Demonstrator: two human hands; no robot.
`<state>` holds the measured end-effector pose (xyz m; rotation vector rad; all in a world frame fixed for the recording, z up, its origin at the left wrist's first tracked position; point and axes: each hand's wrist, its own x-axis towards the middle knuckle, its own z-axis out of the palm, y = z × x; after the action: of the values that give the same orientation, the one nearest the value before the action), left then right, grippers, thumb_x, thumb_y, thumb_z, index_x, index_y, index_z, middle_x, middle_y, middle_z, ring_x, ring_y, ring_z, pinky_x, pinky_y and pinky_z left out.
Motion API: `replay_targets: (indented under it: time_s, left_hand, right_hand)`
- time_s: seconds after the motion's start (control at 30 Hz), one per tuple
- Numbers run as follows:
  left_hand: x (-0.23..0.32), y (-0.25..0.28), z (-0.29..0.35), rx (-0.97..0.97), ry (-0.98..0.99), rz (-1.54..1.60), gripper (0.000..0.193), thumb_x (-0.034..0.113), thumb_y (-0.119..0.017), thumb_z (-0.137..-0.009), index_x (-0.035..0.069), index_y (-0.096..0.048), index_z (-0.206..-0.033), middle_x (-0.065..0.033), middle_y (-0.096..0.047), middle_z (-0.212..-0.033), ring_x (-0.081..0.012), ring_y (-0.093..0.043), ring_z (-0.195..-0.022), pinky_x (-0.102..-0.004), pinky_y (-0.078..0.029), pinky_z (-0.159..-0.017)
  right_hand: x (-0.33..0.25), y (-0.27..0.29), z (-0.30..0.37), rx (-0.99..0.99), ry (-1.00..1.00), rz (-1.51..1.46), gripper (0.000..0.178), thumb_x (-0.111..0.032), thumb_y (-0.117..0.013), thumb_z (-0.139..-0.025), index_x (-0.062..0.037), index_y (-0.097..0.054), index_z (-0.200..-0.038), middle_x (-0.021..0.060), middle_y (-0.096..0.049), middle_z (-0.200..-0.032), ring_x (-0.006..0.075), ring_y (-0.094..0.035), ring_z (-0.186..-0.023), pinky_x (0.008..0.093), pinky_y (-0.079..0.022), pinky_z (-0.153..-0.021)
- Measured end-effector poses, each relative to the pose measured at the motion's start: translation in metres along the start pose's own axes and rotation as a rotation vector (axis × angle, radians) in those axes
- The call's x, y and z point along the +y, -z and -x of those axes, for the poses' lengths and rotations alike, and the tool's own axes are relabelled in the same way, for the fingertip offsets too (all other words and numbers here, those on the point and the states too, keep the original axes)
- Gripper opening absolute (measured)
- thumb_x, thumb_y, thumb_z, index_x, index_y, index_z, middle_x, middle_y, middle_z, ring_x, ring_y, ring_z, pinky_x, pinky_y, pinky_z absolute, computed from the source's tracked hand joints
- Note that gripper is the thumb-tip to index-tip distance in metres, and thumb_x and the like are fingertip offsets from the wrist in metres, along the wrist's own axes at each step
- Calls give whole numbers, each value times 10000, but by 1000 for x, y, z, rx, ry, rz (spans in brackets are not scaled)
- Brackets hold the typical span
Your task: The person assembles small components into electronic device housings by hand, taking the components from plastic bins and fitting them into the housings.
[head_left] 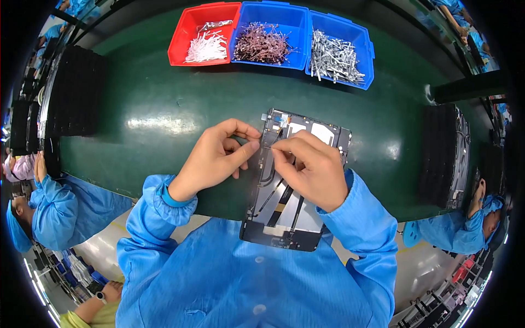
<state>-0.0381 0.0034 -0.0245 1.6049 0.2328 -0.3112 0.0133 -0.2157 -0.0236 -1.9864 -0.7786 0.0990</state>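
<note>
An opened tablet [268,188] lies tilted before me, its inner side up, with flat cables, pale panels and small boards showing. Its near end reaches past the table's edge. At its upper left edge, my left hand [216,156] has thumb and index fingertips drawn close in a pinch, the other fingers curled. My right hand [311,169] reaches over the tablet, thumb and index pinched near the same edge. Whatever either pinch holds is too small to make out. The right hand hides the tablet's middle.
Across the green table [142,93] stand a red bin [175,52] of white strips, a blue bin [298,33] of dark brownish parts and another blue bin [361,46] of silvery strips. Black stacks [76,90] [439,153] flank me. Co-workers [60,210] [465,227] sit either side.
</note>
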Motion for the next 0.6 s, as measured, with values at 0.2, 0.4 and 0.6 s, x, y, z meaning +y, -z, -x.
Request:
replay_targets:
  time_s: [0.2,0.4,0.6]
  left_hand:
    - [9,3,-6,-39,154,82,129,41,-687,-979,-10,-599,-1058,-29,-641,-855,-75,-623,-624,-222,-499,-483]
    - [7,5,-8,-59,170,20,160,97,-717,-985,-20,-628,-1049,-24,-654,-800,-68,-634,-622,-211,-491,-490]
    - [6,4,-9,-66,173,-24,155,95,-723,-981,-25,-636,-1025,-27,-662,-755,-66,-630,-604,-210,-483,-482]
  right_hand:
    - [2,-4,-1,-11,95,119,125,5,-765,-828,-34,-733,-942,57,-659,-817,178,-686,-628,305,-553,-560]
    - [4,-3,0,19,120,170,133,-4,-768,-814,-57,-723,-928,54,-652,-817,221,-686,-630,330,-563,-558]
    - [5,-4,1,-11,127,219,143,-15,-774,-810,-63,-712,-930,51,-637,-826,228,-671,-628,337,-559,-549]
